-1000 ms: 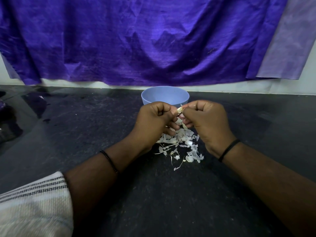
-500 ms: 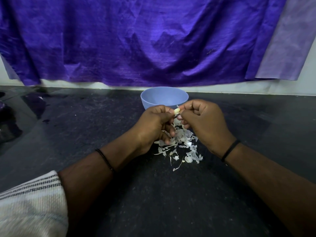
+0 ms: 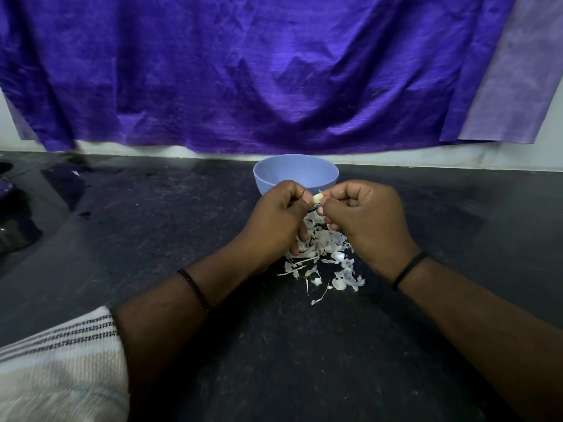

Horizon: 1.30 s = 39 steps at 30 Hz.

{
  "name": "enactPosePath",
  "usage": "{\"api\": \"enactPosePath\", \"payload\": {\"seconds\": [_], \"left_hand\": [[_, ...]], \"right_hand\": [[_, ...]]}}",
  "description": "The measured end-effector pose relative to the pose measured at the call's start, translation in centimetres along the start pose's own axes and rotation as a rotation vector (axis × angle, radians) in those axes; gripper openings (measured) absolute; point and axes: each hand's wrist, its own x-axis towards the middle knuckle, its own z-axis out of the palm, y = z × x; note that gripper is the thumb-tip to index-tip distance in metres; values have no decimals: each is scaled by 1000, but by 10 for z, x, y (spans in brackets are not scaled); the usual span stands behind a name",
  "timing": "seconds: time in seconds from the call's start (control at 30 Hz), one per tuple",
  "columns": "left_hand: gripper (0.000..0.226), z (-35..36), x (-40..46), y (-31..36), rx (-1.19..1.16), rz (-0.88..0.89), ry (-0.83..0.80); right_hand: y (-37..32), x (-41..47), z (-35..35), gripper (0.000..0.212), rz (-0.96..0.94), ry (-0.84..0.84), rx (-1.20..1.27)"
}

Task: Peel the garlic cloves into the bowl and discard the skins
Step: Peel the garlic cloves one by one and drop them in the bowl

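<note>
With the small pale garlic clove pinched between both curled hands, the right hand should probably strip skin away from the left hand, dropping it below the grip.

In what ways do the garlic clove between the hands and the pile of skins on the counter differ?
The garlic clove is one solid, rounded, cream piece; the pile of skins is many thin, flat, white flakes. The clove is held up in the air, pinched by the left hand and right hand; the skins lie loose on the dark counter below them. Both sit on the near side of the blue bowl.
</note>
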Motion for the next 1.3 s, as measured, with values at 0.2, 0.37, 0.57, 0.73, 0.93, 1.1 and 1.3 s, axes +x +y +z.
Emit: {"api": "enactPosePath", "payload": {"seconds": [0.2,0.37,0.57,0.73,0.93,1.1,1.3], "left_hand": [[19,1,0,0,16,7,-20],[19,-3,-1,6,-93,-48,-97],[2,-3,0,-1,-92,-28,19],[10,-2,0,-7,191,197,116],[10,-4,-2,-3,165,208,96],[9,-7,0,-4,119,188,95],[15,-5,1,-3,99,154,78]], "right_hand": [[-2,0,1,10,-10,42,-11],[-3,1,-2,4,-17,20,-10],[0,1,-1,4,45,11,31],[0,0,0,6,49,9,22],[4,2,-3,5,-29,-22,-19],[4,1,-3,6,-81,-40,-59],[2,0,-3,7,-63,-28,-49]]}}
